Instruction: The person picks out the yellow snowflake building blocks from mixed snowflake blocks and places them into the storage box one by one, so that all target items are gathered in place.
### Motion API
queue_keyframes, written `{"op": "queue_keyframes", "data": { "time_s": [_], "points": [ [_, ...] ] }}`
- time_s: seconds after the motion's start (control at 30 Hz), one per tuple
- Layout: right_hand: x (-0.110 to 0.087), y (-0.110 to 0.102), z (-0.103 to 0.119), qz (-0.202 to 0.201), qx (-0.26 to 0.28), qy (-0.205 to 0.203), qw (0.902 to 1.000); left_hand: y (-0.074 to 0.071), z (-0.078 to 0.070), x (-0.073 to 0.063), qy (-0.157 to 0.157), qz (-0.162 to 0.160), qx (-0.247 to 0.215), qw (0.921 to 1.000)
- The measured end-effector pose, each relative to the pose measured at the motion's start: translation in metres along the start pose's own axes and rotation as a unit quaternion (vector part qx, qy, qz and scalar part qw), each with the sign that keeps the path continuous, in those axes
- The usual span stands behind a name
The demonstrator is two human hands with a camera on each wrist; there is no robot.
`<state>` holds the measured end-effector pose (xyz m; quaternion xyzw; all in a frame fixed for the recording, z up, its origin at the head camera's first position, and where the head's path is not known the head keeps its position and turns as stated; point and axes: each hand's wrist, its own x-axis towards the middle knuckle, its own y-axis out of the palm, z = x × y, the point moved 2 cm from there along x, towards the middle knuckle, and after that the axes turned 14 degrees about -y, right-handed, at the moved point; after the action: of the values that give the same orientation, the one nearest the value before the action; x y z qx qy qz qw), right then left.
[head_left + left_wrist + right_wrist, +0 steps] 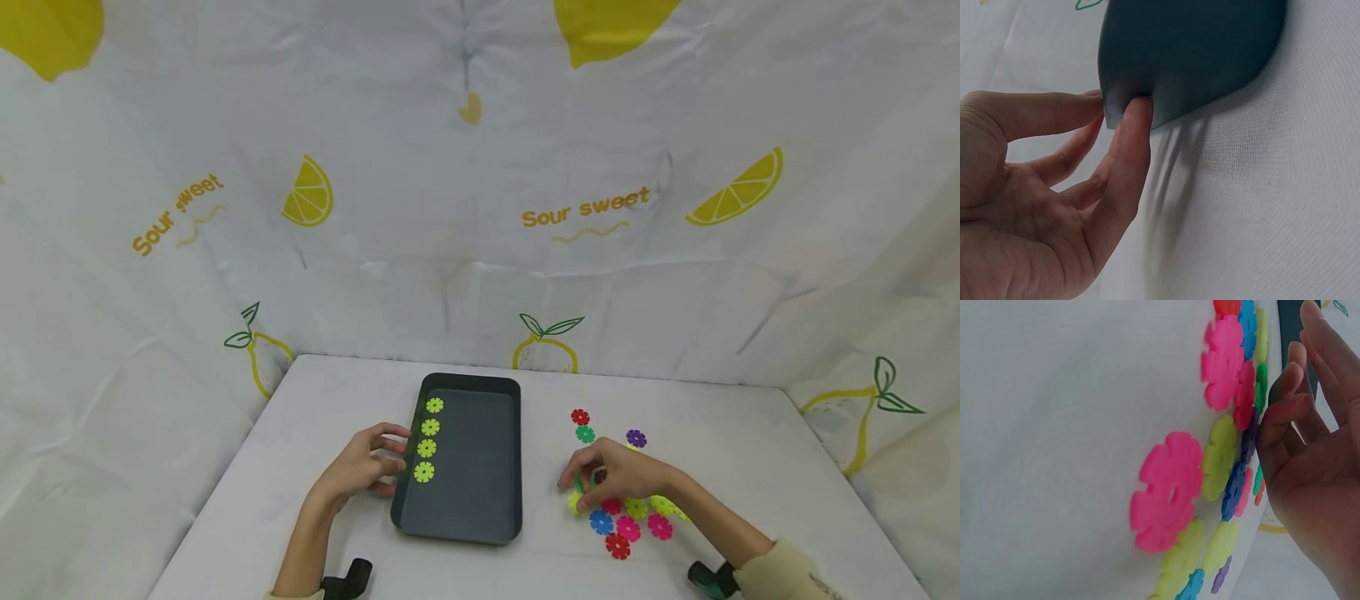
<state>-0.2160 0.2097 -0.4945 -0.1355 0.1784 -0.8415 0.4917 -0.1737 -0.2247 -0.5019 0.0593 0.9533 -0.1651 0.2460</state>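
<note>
A dark grey rectangular tray [472,508] lies on the table, with a column of several yellow-green flower-shaped discs [426,448] along its left side. My left hand [363,467] holds the tray's left edge. In the left wrist view, a finger presses the tray's outer wall [1191,50] while the thumb meets the rim. Over loose flower-shaped plastic discs, my right hand [618,473] has bent fingers. Its thumb and forefinger stand apart about a yellow disc [574,502]. A green disc [578,481] shows between the fingers. The right wrist view shows no disc gripped.
Pink [660,526], blue [601,522], red [618,547] and purple [636,437] discs lie around the right hand. Some discs there are hidden under it. A white lemon-print cloth [450,208] hangs behind the white table [247,500].
</note>
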Motion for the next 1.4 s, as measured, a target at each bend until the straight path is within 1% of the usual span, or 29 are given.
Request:
{"op": "queue_keyframes", "data": {
  "time_s": [0.2, 0.5, 0.67, 0.9, 1.03, 1.23, 1.4],
  "points": [
    [-0.003, -0.001, -0.008, 0.005, -0.007, -0.006, 0.9999, 0.0, -0.001, 0.0, 0.001, -0.001, 0.001, 1.0],
    [-0.002, -0.002, -0.013, 0.014, -0.023, -0.015, 0.9995, 0.001, 0.0, 0.0, 0.001, 0.0, 0.0, 1.0],
    [-0.003, -0.001, -0.015, 0.005, -0.035, -0.007, 0.9994, 0.001, -0.001, 0.0, 0.0, 0.001, -0.002, 1.0],
    [-0.002, 0.002, -0.017, -0.011, -0.053, -0.006, 0.9985, 0.001, 0.0, 0.001, -0.001, -0.001, -0.001, 1.0],
    [-0.001, 0.002, -0.016, -0.017, -0.054, 0.008, 0.9984, 0.001, 0.0, 0.001, -0.001, 0.0, -0.001, 1.0],
    [0.003, 0.002, -0.015, -0.013, -0.05, 0.024, 0.9984, 0.001, -0.001, 0.0, -0.002, 0.001, -0.002, 1.0],
    [0.005, 0.001, -0.015, -0.006, -0.055, 0.021, 0.9983, 0.0, -0.001, 0.0, 0.0, 0.003, -0.001, 1.0]
  ]
}}
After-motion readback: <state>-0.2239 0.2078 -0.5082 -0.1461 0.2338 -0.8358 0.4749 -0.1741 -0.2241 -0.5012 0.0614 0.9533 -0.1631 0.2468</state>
